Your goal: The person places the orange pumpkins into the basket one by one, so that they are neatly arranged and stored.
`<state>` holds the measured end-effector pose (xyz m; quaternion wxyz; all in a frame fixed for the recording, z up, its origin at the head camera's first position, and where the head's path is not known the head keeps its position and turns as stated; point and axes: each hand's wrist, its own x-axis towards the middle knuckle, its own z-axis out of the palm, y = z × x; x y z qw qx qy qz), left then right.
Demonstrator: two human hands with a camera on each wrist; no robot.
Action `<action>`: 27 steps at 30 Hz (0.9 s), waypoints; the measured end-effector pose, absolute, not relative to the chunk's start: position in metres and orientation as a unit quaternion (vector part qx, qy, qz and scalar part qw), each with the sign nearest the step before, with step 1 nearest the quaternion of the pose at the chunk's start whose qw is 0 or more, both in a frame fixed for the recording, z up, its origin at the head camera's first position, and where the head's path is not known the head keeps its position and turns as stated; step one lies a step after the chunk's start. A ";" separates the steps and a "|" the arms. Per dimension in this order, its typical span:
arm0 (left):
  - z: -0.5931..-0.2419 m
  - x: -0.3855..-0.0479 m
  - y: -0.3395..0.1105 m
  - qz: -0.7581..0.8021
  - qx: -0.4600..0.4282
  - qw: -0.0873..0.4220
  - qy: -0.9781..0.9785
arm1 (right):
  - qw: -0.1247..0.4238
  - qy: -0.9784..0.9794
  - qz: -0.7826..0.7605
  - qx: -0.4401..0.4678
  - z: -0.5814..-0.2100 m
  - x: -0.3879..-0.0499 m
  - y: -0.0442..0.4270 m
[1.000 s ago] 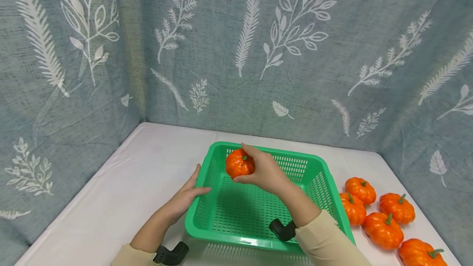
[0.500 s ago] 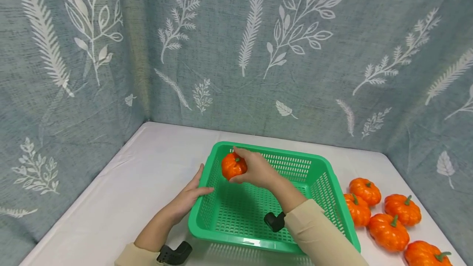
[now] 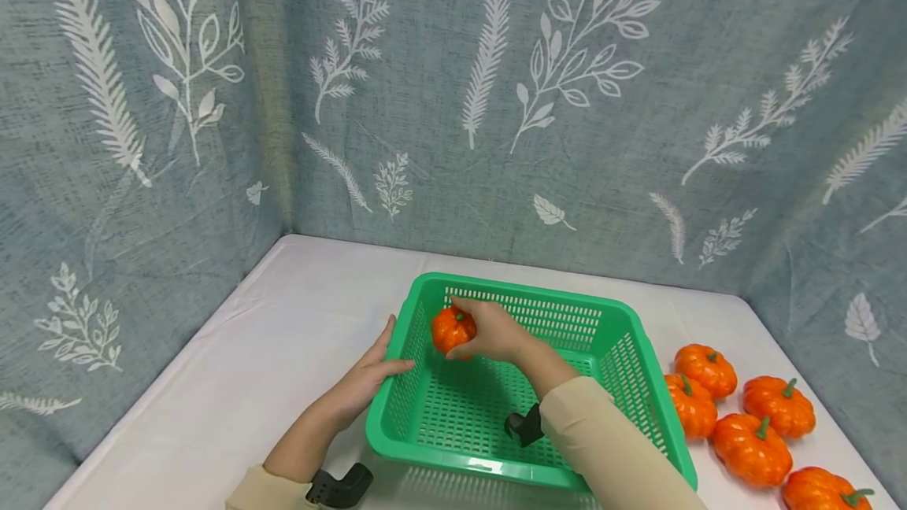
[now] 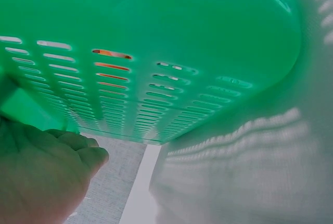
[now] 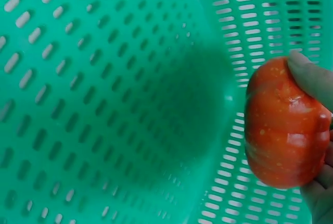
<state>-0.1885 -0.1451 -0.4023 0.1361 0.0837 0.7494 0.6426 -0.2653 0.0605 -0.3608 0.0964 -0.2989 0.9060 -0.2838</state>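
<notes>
Left hand (image 3: 360,386): fingers extended, resting at basket rim. Green perforated plastic basket (image 3: 425,455). Orange pumpkin (image 3: 449,330): inside basket, far-left, gripped by right hand (image 3: 494,329); best settled gently before release. Five further pumpkins (image 3: 753,451): beyond basket, right.

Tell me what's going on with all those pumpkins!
A person's right hand is holding a small orange pumpkin inside a green basket, over toward the basket's left side. Their left hand rests on the basket's left edge. Five more pumpkins sit on the white table, to the right of the basket. I can't tell whether the held pumpkin touches the bottom.
</notes>
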 end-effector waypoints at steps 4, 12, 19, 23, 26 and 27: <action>-0.402 -0.188 -0.144 0.644 0.085 0.137 0.748 | 0.095 0.906 -0.283 -0.299 -0.366 -0.268 0.060; -0.399 -0.188 -0.145 0.647 0.087 0.137 0.745 | 0.096 0.907 -0.260 -0.317 -0.376 -0.271 0.058; -0.400 -0.188 -0.146 0.648 0.095 0.139 0.743 | 0.091 0.914 -0.236 -0.318 -0.379 -0.270 0.055; -0.401 -0.188 -0.146 0.650 0.096 0.141 0.740 | 0.089 0.915 -0.212 -0.332 -0.381 -0.268 0.051; -0.402 -0.187 -0.145 0.653 0.096 0.143 0.737 | 0.093 0.917 -0.196 -0.335 -0.380 -0.266 0.049; -0.402 -0.187 -0.145 0.654 0.097 0.144 0.737 | 0.093 0.918 -0.192 -0.334 -0.380 -0.265 0.049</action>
